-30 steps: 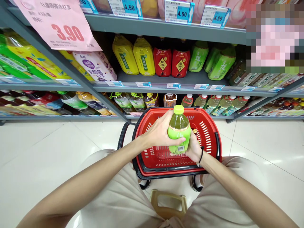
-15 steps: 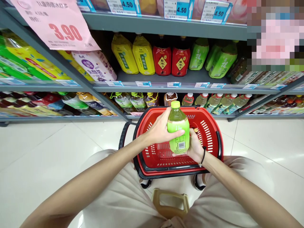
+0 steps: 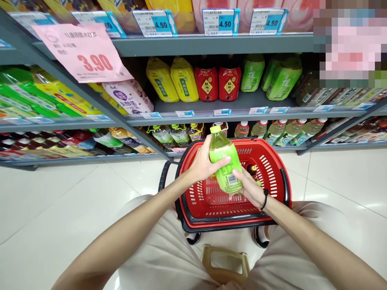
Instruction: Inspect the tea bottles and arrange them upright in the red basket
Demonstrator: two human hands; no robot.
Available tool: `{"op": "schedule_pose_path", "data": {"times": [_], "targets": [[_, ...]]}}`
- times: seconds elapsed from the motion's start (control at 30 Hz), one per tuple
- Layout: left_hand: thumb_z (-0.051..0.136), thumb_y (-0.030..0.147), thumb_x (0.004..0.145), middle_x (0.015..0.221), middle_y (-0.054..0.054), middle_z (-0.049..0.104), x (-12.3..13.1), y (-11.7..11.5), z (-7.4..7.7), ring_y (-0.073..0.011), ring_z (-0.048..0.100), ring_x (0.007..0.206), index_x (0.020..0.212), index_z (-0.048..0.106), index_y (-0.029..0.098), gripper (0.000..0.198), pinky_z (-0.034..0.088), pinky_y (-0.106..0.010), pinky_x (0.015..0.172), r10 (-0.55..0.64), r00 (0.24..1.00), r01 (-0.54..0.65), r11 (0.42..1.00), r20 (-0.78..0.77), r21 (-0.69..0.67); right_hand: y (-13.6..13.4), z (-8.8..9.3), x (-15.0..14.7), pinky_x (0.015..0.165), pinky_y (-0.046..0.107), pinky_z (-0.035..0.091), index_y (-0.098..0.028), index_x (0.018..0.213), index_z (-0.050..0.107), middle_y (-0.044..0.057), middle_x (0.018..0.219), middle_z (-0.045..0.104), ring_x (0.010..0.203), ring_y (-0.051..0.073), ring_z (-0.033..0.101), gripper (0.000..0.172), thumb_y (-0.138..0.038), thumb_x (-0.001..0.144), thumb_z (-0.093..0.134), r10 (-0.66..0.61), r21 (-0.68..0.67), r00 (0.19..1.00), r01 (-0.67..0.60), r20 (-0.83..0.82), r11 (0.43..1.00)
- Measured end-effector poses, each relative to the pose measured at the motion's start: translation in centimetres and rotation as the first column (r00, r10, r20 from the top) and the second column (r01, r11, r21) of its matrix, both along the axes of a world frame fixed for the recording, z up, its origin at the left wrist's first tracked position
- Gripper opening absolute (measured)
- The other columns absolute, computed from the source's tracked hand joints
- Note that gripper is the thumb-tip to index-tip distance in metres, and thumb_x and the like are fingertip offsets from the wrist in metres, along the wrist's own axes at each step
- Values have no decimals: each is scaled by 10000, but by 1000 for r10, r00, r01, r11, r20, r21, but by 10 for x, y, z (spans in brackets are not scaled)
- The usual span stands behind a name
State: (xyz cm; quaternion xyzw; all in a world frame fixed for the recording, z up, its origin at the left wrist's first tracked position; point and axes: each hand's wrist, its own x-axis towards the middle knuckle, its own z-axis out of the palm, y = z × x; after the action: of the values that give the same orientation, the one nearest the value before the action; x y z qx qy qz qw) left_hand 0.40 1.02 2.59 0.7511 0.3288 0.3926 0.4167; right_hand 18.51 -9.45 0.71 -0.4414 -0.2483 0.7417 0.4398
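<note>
A green drink bottle (image 3: 224, 161) with a lime cap is held over the red shopping basket (image 3: 193, 215), tilted with its cap toward the left. My left hand (image 3: 203, 162) wraps round its upper left side, thumb across the label. Around the lower right side and base, my right hand (image 3: 249, 187) grips it too, a black band at the wrist. A barcode on the label faces me. Behind the bottle, some items with dark and yellow parts (image 3: 252, 169) lie in the basket, mostly hidden.
Grey shelves stand ahead, holding yellow bottles (image 3: 184, 82), red bottles (image 3: 229, 82) and green bottles (image 3: 284, 80). A pink price sign (image 3: 87, 54) hangs at the left. The basket's black handle (image 3: 165, 175) sticks out leftward. Below sits a tan stool (image 3: 225, 264) between my legs.
The bottle has tipped from nearly upright to leaning left, still in both hands. My right hand's fingers have shifted onto its front. The view has moved slightly, showing more of the upper shelf.
</note>
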Motion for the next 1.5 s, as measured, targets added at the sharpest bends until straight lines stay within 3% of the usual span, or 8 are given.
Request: {"op": "schedule_pose_path", "data": {"times": [0.13, 0.37, 0.67, 1.07, 1.37, 1.5], "targets": [[847, 548, 844, 1200, -108, 703, -3, 2, -5, -285, 717, 1066, 1364, 473, 193, 732, 600, -389, 900, -8, 1000, 8, 1000, 17, -13, 0, -1, -2, 515, 316, 663, -233, 1247, 525, 50, 1088, 751, 766, 218, 772, 798, -607, 701, 972, -26, 19, 999, 26, 46, 999], [864, 512, 818, 1227, -130, 697, -2, -2, -5, -351, 680, 1257, 1351, 492, 192, 725, 580, -465, 1057, -44, 998, 43, 999, 53, 18, 0, -2, -1, 539, 336, 679, -238, 1323, 499, 72, 1198, 738, 832, 234, 788, 876, -535, 672, 1006, -12, 10, 999, 11, 46, 1000], [877, 468, 773, 1377, -190, 644, -7, -5, 1, -397, 632, 1349, 1422, 469, 180, 819, 535, -539, 1135, -104, 994, 100, 974, 13, 203, -1, 3, 2, 649, 399, 717, -261, 1350, 448, 74, 1248, 705, 942, 258, 777, 965, -419, 611, 1047, 35, 43, 998, -37, 50, 998], [886, 516, 740, 1299, -158, 648, -5, -10, 3, -345, 691, 1206, 1509, 432, 197, 948, 553, -513, 1086, -128, 991, 108, 946, 47, 307, -2, 2, 5, 695, 406, 720, -302, 1341, 449, 77, 1342, 634, 1054, 280, 738, 966, -377, 589, 1049, 41, 122, 997, -48, 61, 991], [870, 587, 747, 1483, -205, 599, -8, -8, 17, -396, 628, 1337, 1598, 403, 205, 1043, 499, -556, 1164, -172, 985, 170, 948, -15, 268, -4, 1, 6, 675, 388, 715, -290, 1358, 525, 100, 1365, 690, 1016, 276, 776, 853, -360, 667, 1021, 43, 144, 999, -43, 4, 989], [832, 655, 795, 1554, -216, 562, -11, -7, 19, -411, 572, 1429, 1614, 401, 206, 1029, 464, -568, 1210, -236, 971, 227, 962, 45, 150, -7, -3, 4, 582, 387, 687, -265, 1378, 559, 106, 1272, 755, 887, 277, 793, 812, -484, 718, 977, 131, 126, 986, -119, -99, 985]]}}
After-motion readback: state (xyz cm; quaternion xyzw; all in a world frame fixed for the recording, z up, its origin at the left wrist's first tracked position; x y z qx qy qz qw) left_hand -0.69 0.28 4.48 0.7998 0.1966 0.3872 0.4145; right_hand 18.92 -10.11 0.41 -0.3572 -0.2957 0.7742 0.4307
